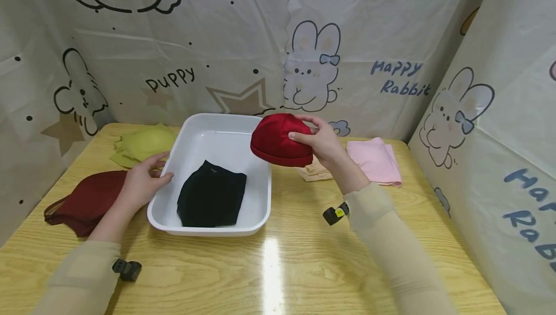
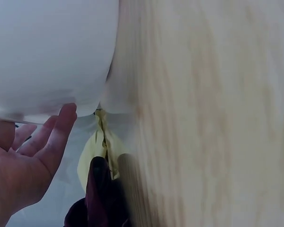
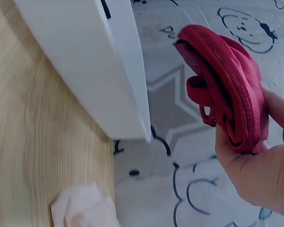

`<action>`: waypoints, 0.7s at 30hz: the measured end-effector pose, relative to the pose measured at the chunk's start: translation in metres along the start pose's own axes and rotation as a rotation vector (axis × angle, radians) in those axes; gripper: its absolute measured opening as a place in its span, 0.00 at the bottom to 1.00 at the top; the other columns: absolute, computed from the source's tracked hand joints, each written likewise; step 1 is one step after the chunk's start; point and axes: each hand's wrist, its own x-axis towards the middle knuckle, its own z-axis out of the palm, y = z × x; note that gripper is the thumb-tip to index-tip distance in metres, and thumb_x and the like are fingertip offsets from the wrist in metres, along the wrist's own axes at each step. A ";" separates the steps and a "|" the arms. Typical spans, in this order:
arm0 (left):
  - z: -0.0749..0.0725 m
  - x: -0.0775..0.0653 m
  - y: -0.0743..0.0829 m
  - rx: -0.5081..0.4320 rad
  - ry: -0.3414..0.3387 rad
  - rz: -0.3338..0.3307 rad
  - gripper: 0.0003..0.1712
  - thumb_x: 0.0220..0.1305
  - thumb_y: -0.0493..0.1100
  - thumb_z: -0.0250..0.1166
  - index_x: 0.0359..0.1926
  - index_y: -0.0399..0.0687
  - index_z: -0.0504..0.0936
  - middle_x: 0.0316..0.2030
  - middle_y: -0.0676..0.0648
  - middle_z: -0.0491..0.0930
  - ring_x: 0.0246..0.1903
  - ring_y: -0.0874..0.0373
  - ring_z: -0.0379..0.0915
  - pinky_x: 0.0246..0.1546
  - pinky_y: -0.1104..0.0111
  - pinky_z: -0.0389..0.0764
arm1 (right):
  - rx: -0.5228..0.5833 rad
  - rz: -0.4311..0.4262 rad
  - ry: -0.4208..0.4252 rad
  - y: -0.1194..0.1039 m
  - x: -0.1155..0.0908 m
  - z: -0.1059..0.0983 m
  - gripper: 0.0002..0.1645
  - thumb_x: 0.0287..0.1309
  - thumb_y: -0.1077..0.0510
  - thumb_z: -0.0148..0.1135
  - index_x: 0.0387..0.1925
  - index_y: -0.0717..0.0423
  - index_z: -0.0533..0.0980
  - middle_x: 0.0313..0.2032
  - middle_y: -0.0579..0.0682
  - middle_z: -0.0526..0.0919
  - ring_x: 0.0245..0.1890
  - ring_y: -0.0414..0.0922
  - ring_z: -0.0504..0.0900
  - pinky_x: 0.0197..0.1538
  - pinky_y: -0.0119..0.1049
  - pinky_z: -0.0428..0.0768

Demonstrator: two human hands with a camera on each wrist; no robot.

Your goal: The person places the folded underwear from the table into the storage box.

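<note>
A folded red bra (image 1: 280,139) is in my right hand (image 1: 326,143), held up over the right rim of a white plastic tub (image 1: 208,230). The thumb presses one face and the fingers go behind; in the right wrist view a strap loop hangs from the folded red bra (image 3: 236,85). My left hand (image 1: 141,182) grips the tub's left rim, its fingertips against the wall in the left wrist view. Inside the tub a folded black garment (image 1: 213,197) lies flat toward the near end. Beside the left hand, a dark maroon bra (image 1: 97,197) rests on the table.
A yellow-green garment (image 1: 145,143) lies behind the left hand. Right of the tub are a beige cloth (image 1: 314,172), partly hidden under the right hand, and a folded pink cloth (image 1: 375,160). The wooden table (image 1: 304,267) ends at a printed curtain (image 1: 243,40) at back and sides.
</note>
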 end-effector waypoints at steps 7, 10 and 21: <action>-0.001 -0.002 0.002 0.027 -0.018 -0.016 0.32 0.61 0.39 0.62 0.65 0.36 0.66 0.49 0.28 0.75 0.43 0.36 0.76 0.40 0.48 0.79 | 0.093 -0.043 0.014 0.001 0.008 0.027 0.33 0.51 0.69 0.66 0.59 0.53 0.70 0.49 0.61 0.79 0.40 0.47 0.83 0.42 0.39 0.83; -0.001 -0.002 0.002 0.034 -0.025 -0.021 0.31 0.61 0.39 0.62 0.65 0.36 0.67 0.50 0.28 0.74 0.43 0.36 0.76 0.40 0.49 0.79 | 0.117 -0.045 0.014 0.002 0.010 0.037 0.33 0.51 0.69 0.66 0.59 0.53 0.69 0.49 0.61 0.79 0.39 0.46 0.83 0.42 0.38 0.83; -0.001 -0.002 0.004 0.041 -0.028 -0.035 0.31 0.60 0.37 0.62 0.64 0.36 0.67 0.50 0.28 0.74 0.42 0.37 0.76 0.40 0.51 0.80 | 0.191 -0.054 0.065 0.007 0.026 0.061 0.31 0.51 0.69 0.66 0.57 0.54 0.70 0.46 0.58 0.78 0.41 0.47 0.81 0.44 0.36 0.82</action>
